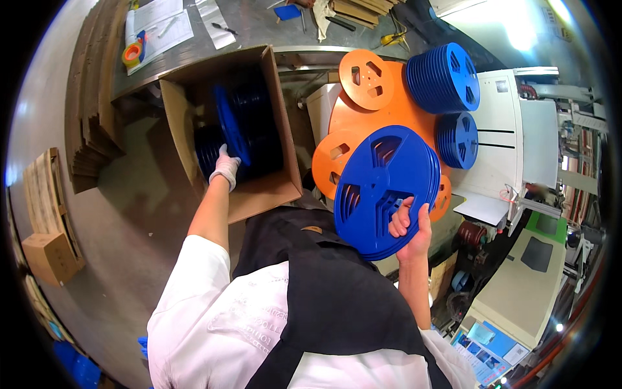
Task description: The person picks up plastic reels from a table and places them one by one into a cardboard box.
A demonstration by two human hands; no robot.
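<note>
The left arm was stretched forward and down into an open cardboard box. The left hand, in a white glove, was closed on the lower rim of a blue reel standing on edge inside the box. That reel rose directly above the grip, with darker stacked reels just behind it, touching or nearly so; the box interior was too dark to count them.

The right arm was bent upward at the elbow, forearm near vertical. The right hand, bare, held a stack of blue reels by its lower right edge, thumb on the front face and fingers wrapped behind. The stack stood tilted, extending up and left of the grip. How many reels it held could not be told.

Behind the held stack lay orange reels, partly covered by it. Beyond them, up and right of the right grip, two further stacks of blue reels rested on a white machine. The table beyond the box carried papers and a tape roll. The person's torso hid the floor below both hands.
</note>
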